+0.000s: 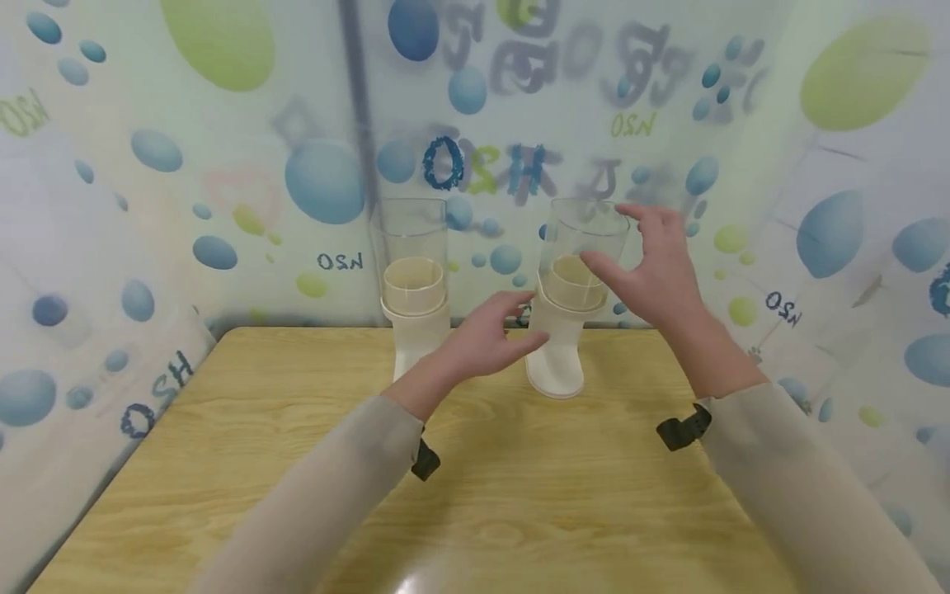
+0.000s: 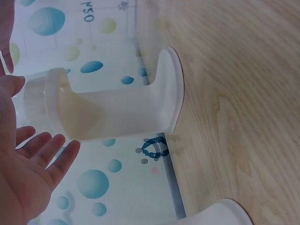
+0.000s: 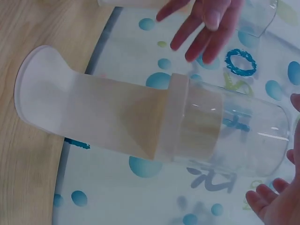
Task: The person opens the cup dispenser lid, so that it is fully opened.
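Two white stands, each with a clear cylinder on top, stand side by side at the back of the table. My left hand (image 1: 493,334) has its fingers spread at the near left side of the right stand (image 1: 555,363). The right hand (image 1: 660,268) reaches around the right side of that stand's clear cylinder (image 1: 582,227), thumb and fingers apart, fingertips right at the rim. A cream inner ring (image 3: 201,124) shows inside the cylinder in the right wrist view. My left forearm partly covers the left stand (image 1: 419,334), under its own clear cylinder (image 1: 411,219).
The stands sit on a light wood-grain table (image 1: 475,487). Behind and beside it hangs a pale curtain (image 1: 297,289) printed with blue and green drops and mirrored lettering. A dark strap (image 1: 684,426) circles the right wrist, another dark device (image 1: 425,460) the left.
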A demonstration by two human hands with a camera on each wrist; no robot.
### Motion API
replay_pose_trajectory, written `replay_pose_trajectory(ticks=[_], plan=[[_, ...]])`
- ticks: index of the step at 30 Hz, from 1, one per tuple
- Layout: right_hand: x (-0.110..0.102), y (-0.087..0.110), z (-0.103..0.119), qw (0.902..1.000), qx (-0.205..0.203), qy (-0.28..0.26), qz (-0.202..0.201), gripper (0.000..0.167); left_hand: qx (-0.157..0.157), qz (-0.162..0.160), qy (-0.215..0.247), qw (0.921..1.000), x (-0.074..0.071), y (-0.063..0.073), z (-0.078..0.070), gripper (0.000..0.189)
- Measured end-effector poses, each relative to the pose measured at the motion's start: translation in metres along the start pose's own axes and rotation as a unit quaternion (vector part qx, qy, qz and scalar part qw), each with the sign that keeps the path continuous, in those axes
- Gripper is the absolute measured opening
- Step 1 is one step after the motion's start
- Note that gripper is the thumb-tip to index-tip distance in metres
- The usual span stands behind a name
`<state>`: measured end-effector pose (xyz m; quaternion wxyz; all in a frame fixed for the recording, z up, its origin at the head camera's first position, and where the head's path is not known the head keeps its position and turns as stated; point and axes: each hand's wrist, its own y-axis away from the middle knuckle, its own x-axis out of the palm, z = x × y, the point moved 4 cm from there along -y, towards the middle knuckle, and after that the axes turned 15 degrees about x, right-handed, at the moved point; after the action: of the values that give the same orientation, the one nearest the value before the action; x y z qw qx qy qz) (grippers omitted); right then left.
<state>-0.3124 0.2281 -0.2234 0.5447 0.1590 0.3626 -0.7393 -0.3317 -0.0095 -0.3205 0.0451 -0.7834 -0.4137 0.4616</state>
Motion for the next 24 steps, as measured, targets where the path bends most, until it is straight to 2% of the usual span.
replay_pose_trajectory(ticks=[5,9,11,18,24], plan=[[0.019,-0.014,0.002,0.9998,-0.006,0.006,-0.017,0.079,-0.031,0.002,-0.008,0.9995,0.004,-0.024,0.016,0.088],[0.03,-0.017,0.006,0.9989,-0.01,0.017,-0.041,0.071,-0.068,-0.012,0.012,0.9976,0.004,-0.041,0.027,0.105],[0.033,-0.016,0.005,0.9983,-0.008,0.022,-0.053,0.069,-0.076,-0.021,0.028,0.9965,0.006,-0.048,0.029,0.112],[0.038,-0.013,0.001,0.9955,-0.018,0.016,-0.092,0.068,-0.076,-0.047,0.079,0.9929,0.016,-0.063,0.031,0.131],[0.038,-0.016,-0.007,0.9962,-0.027,0.006,-0.083,0.067,-0.073,-0.084,0.093,0.9894,0.028,-0.066,0.031,0.13]])
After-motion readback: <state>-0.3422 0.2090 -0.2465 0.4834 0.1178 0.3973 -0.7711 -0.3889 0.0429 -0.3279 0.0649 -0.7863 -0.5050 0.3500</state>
